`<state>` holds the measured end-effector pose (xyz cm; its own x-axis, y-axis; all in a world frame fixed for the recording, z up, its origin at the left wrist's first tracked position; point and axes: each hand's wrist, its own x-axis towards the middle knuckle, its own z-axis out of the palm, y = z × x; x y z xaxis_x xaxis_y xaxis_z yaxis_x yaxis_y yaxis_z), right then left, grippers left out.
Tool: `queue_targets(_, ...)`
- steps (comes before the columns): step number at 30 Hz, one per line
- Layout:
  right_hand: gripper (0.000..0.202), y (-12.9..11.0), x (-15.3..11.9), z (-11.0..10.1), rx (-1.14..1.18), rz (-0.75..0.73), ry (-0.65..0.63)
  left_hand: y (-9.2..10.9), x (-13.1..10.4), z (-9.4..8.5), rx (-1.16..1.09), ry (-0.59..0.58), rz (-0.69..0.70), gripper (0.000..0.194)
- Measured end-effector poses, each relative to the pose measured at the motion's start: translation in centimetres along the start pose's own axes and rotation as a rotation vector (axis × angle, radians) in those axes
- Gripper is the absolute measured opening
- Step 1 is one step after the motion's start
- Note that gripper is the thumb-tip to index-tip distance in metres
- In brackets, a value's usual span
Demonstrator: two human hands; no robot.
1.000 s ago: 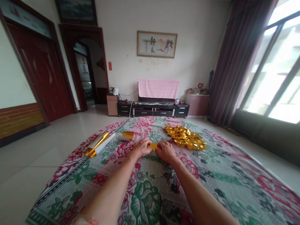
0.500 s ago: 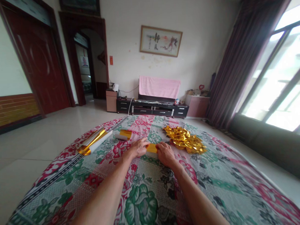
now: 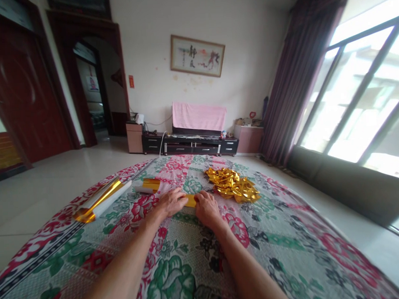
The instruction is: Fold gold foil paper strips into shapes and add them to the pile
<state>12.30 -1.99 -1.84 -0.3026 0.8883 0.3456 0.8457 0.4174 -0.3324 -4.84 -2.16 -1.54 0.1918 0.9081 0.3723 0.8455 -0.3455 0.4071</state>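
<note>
A small flat piece of gold foil paper (image 3: pixel 191 201) lies on the flowered cloth, held between both hands. My left hand (image 3: pixel 171 202) has its curled fingers closed on the left end of the paper. At the other end, my right hand (image 3: pixel 207 208) grips it with bent fingers, knuckles up. Beyond and to the right sits a heap of shiny folded gold foil pieces (image 3: pixel 232 186). To the left are a short, curled gold-and-white sheet (image 3: pixel 151 186) and a longer, partly rolled one (image 3: pixel 105 200). Fingertips are mostly hidden under the hands.
A patterned cloth (image 3: pixel 177 276) with red and green flowers covers the broad, rounded surface before me. Past its far edge stand a low black cabinet (image 3: pixel 153 144) and a screen draped with a pink towel (image 3: pixel 198 115). A window and curtain (image 3: pixel 290 85) are at right.
The view has turned slightly right, so everything sits further left in the picture. Both hands stay on the gold paper; my left hand now lies flatter over its end.
</note>
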Motion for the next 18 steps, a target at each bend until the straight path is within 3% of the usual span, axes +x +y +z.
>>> queue_targets(6, 0.023, -0.4, -0.4, 0.1, 0.006, -0.002, 0.069, 1.4, -0.7, 0.1, 0.136, 0.043, -0.026, 0.024)
queue_targets(9, 0.022, -0.4, -0.5, 0.1, 0.008, -0.011, 0.091, 1.1, -0.5, 0.3, 0.128, 0.043, -0.035, 0.025)
queue_targets(18, 0.025, 0.2, 0.0, 0.2, 0.047, -0.011, -0.003, -0.5, 0.1, 0.4, 0.002, -0.023, -0.03, 0.029)
